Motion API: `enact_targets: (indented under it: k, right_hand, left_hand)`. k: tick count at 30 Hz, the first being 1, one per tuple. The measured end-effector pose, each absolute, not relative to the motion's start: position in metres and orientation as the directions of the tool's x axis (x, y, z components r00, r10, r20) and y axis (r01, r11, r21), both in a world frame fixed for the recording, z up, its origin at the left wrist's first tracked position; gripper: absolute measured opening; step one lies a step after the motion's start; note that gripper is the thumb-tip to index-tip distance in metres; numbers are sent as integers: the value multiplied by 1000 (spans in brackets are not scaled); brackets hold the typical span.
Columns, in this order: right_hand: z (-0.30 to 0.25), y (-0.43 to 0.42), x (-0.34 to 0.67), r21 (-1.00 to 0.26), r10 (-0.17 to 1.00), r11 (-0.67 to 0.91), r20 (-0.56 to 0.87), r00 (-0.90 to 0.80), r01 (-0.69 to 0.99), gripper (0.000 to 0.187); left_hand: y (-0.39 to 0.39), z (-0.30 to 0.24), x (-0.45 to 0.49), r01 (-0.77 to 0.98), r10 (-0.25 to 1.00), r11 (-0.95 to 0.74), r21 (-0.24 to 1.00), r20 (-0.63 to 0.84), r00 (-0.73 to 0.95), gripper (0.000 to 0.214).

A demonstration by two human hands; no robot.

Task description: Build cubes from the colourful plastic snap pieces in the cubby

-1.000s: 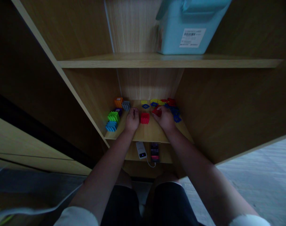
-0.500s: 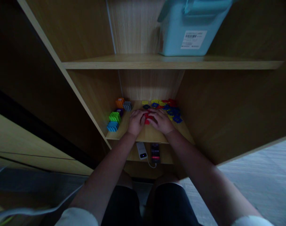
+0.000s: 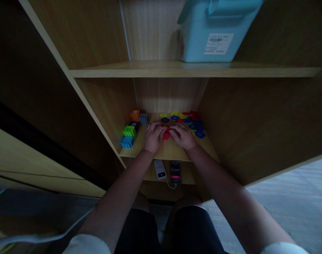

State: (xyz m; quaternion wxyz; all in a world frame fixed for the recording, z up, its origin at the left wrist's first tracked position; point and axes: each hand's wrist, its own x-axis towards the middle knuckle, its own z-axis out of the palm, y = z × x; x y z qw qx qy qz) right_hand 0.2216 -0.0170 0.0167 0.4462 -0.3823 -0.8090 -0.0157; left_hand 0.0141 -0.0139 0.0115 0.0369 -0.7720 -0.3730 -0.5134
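Both of my hands meet over a red toothed block (image 3: 166, 134) on a low wooden shelf (image 3: 165, 152). My left hand (image 3: 153, 135) curls round its left side and my right hand (image 3: 182, 135) grips its right side; only a sliver of red shows between the fingers. Finished cubes stand at the shelf's left: blue (image 3: 126, 141), green (image 3: 129, 131), orange (image 3: 135, 115) and grey (image 3: 143, 119). Loose flat pieces in yellow, blue and red (image 3: 192, 123) lie behind and to the right of my right hand.
A pale blue lidded box with a white label (image 3: 215, 31) stands on the shelf above. On the shelf below lie a white power bank (image 3: 160, 169) and a dark phone (image 3: 175, 172), joined by a cable. Cabinet walls close in on both sides.
My right hand came from the loose pile at the right to the red block with a red piece; my left hand closed on the block too. Both hands now cover it.
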Motion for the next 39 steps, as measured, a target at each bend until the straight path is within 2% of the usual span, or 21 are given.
enact_targets:
  k: [3, 7, 12, 17, 24, 39]
  right_hand:
    - [18, -18, 221, -381, 671, 664, 683, -288, 643, 28]
    - [16, -16, 221, -441, 696, 639, 681, -229, 630, 27]
    - [9, -9, 224, -491, 699, 595, 707, -108, 636, 26]
    - [4, -5, 224, -478, 716, 597, 680, -158, 645, 27]
    - [3, -4, 224, -473, 724, 614, 656, -213, 632, 29]
    - [3, -4, 226, -464, 710, 642, 660, -246, 611, 27]
  left_hand:
    - [-14, 12, 15, 615, 563, -707, 349, 804, 192, 18]
    - [-12, 11, 15, 586, 566, -722, 369, 802, 192, 15]
    - [-7, 6, 14, 550, 597, -696, 462, 798, 86, 29]
    - [2, 2, 10, 530, 655, -629, 568, 755, -32, 27]
    - [10, -1, 11, 484, 739, -564, 669, 670, -66, 21]
    - [12, -3, 11, 450, 782, -518, 728, 616, -96, 19]
